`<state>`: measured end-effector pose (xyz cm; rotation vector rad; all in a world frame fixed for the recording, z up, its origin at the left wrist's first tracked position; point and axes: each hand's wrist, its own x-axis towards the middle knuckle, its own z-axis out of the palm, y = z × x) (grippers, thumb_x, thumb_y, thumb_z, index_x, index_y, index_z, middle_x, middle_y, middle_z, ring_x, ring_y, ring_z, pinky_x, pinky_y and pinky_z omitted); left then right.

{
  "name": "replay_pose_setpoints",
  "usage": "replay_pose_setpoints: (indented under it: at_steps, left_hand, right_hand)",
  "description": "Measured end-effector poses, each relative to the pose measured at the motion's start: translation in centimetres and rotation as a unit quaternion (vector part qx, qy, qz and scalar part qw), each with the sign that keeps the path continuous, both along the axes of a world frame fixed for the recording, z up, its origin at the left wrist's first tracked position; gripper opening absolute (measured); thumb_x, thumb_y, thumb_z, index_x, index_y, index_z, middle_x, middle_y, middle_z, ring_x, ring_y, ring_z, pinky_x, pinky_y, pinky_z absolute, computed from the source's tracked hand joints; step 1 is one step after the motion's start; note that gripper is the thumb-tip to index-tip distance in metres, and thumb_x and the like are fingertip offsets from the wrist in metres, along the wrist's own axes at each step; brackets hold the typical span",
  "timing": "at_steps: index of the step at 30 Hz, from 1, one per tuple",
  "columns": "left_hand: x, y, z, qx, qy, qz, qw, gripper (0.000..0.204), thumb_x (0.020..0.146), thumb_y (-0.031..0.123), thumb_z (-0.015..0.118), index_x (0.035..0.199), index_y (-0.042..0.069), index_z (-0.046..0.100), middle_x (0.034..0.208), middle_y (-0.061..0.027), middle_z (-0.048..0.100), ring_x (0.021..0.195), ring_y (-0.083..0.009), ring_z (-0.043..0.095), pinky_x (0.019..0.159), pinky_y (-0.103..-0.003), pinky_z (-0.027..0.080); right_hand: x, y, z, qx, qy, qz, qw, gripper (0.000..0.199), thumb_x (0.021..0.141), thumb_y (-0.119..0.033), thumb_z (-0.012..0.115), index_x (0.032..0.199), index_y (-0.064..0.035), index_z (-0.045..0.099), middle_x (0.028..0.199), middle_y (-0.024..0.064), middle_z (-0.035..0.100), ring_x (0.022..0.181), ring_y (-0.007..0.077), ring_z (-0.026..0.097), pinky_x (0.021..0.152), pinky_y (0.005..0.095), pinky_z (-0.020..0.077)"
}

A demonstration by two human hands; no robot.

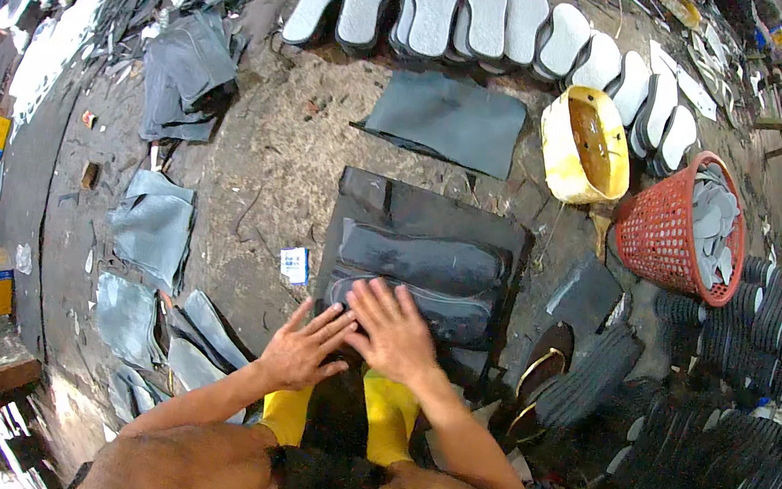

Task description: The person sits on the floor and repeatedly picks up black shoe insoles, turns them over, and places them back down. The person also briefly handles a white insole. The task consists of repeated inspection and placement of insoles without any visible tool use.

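Observation:
My left hand (303, 346) and my right hand (393, 331) lie flat, fingers spread, pressing on the near one of two dark shoe soles (446, 314). The second dark sole (421, 259) lies just beyond it. Both soles rest on a black rubber sheet (436, 213) spread on the dirt floor. My hands overlap at the thumbs, at the near left end of the sole. Neither hand holds anything. My knees and yellow footwear (389, 414) show below the hands.
A grey sheet (450, 120) lies farther off, with a row of pale grey insoles (485, 18) behind it. A yellow tub (583, 144) and a red basket of cut pieces (682, 227) stand at the right. Stacks of black soles (752, 329) fill the right; grey offcuts (150, 234) lie left.

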<state>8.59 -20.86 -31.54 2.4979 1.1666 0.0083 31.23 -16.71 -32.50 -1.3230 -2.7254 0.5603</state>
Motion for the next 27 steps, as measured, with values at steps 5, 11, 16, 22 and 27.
replay_pose_setpoints:
  at_steps: [5,11,16,22,27]
  left_hand:
    - [0.5,0.2,0.4,-0.046,0.001,0.009,0.999,0.073,0.096,0.055,0.058,0.154,0.013,0.042,0.162,-0.0025,0.040,0.152,-0.0212,0.032,0.125,-0.058,0.011]
    - [0.0,0.7,0.1,-0.025,-0.026,0.005,0.999,0.063,0.097,0.044,0.062,0.150,0.015,0.049,0.157,-0.0036,0.047,0.149,-0.0226,0.036,0.125,-0.057,0.016]
    - [1.5,2.1,-0.4,-0.059,-0.265,0.328,0.905,0.063,0.086,0.027,0.081,0.140,0.007,0.057,0.128,-0.0188,0.066,0.118,-0.0325,0.062,0.103,-0.044,0.048]
    - [3.4,4.5,-0.1,-0.455,-0.488,0.577,0.471,0.065,0.085,0.027,0.085,0.135,-0.005,0.057,0.111,-0.0093,0.071,0.094,-0.0199,0.069,0.083,-0.036,0.057]
    - [-0.1,3.4,2.7,-0.519,-0.486,0.517,0.477,0.027,0.092,0.027,0.078,0.103,0.002,0.075,0.094,-0.0044,0.076,0.077,-0.0135,0.069,0.068,-0.029,0.055]
  right_hand:
    - [8.8,-0.1,-2.2,0.044,-0.028,-0.137,0.989,0.072,0.098,-0.052,0.054,0.155,-0.0106,0.041,0.164,0.0078,0.034,0.152,0.0289,0.029,0.124,0.0548,0.0175]
    - [10.7,1.2,-1.0,-0.083,0.183,-0.283,0.938,0.071,0.103,-0.046,0.050,0.160,-0.0074,0.030,0.167,0.0129,0.028,0.156,0.0302,0.021,0.125,0.0538,0.0040]
    - [14.6,0.6,-0.6,-0.031,0.438,-0.540,0.719,0.038,0.103,-0.023,0.061,0.133,0.0000,0.063,0.124,0.0145,0.069,0.113,0.0201,0.066,0.101,0.0331,0.0480]
    - [12.3,-0.7,-0.4,-0.280,0.393,-0.670,0.564,0.040,0.086,-0.024,0.082,0.115,0.0003,0.070,0.094,0.0004,0.068,0.086,0.0130,0.062,0.081,0.0284,0.0493]
    - [11.4,-0.4,2.1,-0.240,0.382,-0.629,0.633,0.051,0.083,-0.023,0.085,0.124,0.0010,0.066,0.113,0.0059,0.068,0.106,0.0172,0.059,0.095,0.0323,0.0448]
